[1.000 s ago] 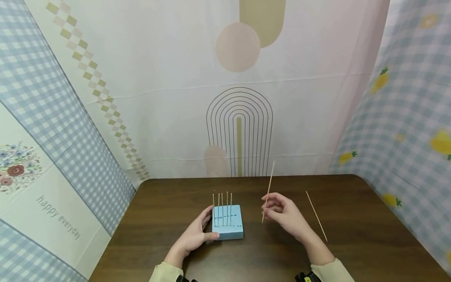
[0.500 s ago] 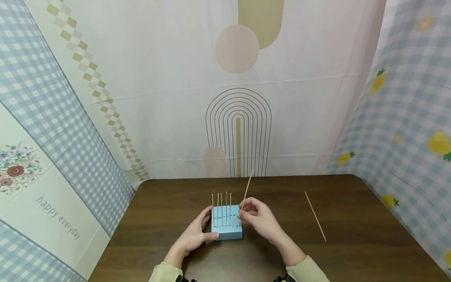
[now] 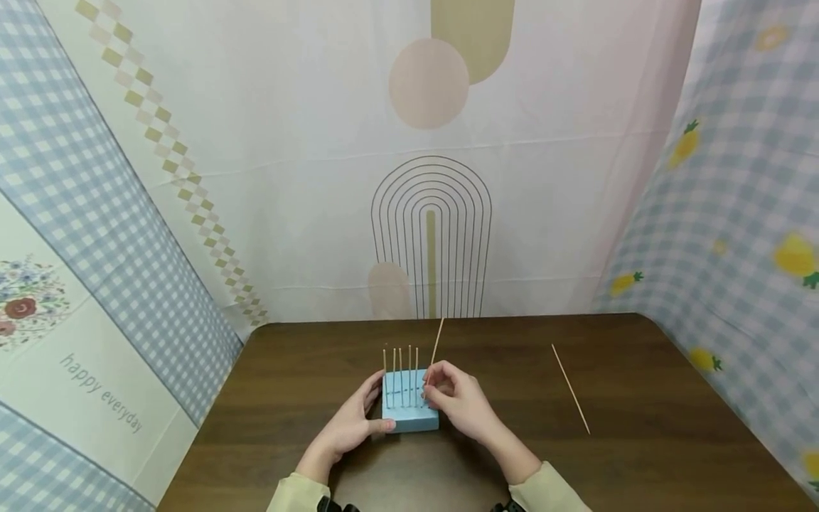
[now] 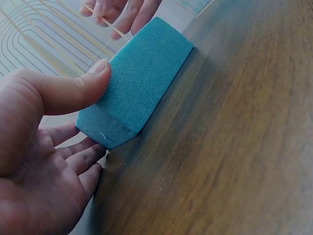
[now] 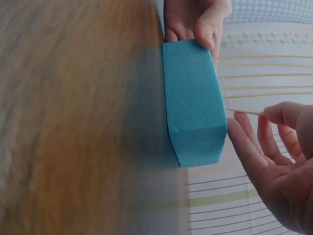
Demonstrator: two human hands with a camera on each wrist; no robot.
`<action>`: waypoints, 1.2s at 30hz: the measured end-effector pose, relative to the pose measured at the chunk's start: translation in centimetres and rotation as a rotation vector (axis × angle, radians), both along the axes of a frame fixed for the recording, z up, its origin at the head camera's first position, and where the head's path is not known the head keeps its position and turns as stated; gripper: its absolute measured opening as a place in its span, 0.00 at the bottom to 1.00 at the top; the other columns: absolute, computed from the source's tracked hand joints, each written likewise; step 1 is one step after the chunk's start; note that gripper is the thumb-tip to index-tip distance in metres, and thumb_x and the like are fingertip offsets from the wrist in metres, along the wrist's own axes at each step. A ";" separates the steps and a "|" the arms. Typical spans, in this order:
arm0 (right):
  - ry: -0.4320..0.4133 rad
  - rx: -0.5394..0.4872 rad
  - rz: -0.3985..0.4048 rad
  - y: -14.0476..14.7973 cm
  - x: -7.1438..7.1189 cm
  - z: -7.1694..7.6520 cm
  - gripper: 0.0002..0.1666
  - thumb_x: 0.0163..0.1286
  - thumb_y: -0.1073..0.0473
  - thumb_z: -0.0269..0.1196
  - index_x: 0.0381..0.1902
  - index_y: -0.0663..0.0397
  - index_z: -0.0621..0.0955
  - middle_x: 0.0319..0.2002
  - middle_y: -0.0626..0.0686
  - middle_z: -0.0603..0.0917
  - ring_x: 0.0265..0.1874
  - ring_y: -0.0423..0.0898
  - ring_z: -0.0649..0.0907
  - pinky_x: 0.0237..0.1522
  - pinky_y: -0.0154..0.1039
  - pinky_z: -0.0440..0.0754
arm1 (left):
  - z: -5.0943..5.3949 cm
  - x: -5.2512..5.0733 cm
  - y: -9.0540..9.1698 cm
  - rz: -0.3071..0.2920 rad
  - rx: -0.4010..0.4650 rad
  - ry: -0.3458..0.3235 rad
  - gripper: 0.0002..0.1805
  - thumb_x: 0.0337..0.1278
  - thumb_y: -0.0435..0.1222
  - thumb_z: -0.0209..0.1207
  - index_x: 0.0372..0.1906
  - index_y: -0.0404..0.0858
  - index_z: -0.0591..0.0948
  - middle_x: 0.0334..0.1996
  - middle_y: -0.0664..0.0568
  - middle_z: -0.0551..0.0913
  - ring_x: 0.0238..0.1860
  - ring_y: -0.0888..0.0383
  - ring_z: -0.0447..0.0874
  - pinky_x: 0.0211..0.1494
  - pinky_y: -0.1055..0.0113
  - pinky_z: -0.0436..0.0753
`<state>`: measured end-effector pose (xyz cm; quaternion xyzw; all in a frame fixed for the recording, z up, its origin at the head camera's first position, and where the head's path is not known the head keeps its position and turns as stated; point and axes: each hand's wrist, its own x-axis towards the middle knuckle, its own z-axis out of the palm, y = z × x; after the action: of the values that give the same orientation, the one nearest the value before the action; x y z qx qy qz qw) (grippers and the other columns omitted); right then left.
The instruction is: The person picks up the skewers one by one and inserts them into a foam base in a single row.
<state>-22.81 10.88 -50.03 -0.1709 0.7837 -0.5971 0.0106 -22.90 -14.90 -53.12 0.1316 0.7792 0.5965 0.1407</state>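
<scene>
A blue foam block (image 3: 412, 425) with small holes in its top lies on the table. Several thin wooden skewers (image 3: 410, 366) stand upright in it, in a row toward its left. My left hand (image 3: 345, 429) grips the block's left end, thumb on the front face, as the left wrist view shows on the foam block (image 4: 146, 73). Between thumb and fingertips, my right hand (image 3: 465, 407) pinches another skewer (image 3: 438, 341), tilted, its lower end at the top of the block's right part. In the right wrist view the tip of this skewer (image 5: 244, 111) is close to the block; contact is unclear.
One loose skewer (image 3: 571, 389) lies on the brown wooden table (image 3: 294, 377), to the right of my right forearm. A patterned white cloth (image 3: 307, 213) hangs behind the table's back edge. Checked cloths (image 3: 723, 213) hang at the sides.
My right hand has moved left with its skewer, from beside the block to over its right part. The left hand keeps its grip on the block.
</scene>
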 end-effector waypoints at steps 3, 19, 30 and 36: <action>0.054 0.076 -0.005 0.0 0.0 -0.1 0.07 0.74 0.66 0.70 0.45 0.52 0.83 0.38 0.48 0.85 0.36 0.44 0.87 0.39 0.36 0.85 | 0.1 0.0 0.0 0.004 -0.008 -0.002 0.57 0.58 0.31 0.77 0.87 0.38 0.55 0.84 0.33 0.56 0.83 0.33 0.53 0.79 0.38 0.60; 0.141 0.169 0.021 -0.2 -0.1 -0.6 0.08 0.72 0.68 0.71 0.38 0.49 0.83 0.37 0.44 0.87 0.37 0.40 0.87 0.44 0.37 0.86 | -0.5 -0.3 -0.1 -0.007 -0.017 0.013 0.57 0.59 0.33 0.77 0.87 0.38 0.54 0.84 0.35 0.57 0.83 0.34 0.54 0.79 0.38 0.59; 0.130 0.228 0.011 -0.3 0.3 -0.7 0.07 0.71 0.67 0.73 0.38 0.52 0.85 0.35 0.42 0.86 0.36 0.40 0.86 0.42 0.36 0.85 | -0.3 0.0 -0.1 -0.023 -0.008 0.001 0.57 0.60 0.32 0.76 0.87 0.38 0.53 0.84 0.34 0.55 0.83 0.33 0.53 0.78 0.37 0.61; 0.146 0.233 0.005 -0.4 0.1 -0.4 0.07 0.70 0.67 0.74 0.37 0.51 0.85 0.34 0.41 0.86 0.36 0.40 0.86 0.41 0.36 0.85 | -0.2 -0.2 -0.1 -0.017 -0.008 0.007 0.57 0.60 0.32 0.76 0.87 0.38 0.53 0.84 0.33 0.55 0.82 0.32 0.53 0.77 0.37 0.62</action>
<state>-22.68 10.47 -50.44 -0.2133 0.8461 -0.4878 -0.0253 -23.08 -15.02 -53.30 0.1399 0.7810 0.5915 0.1435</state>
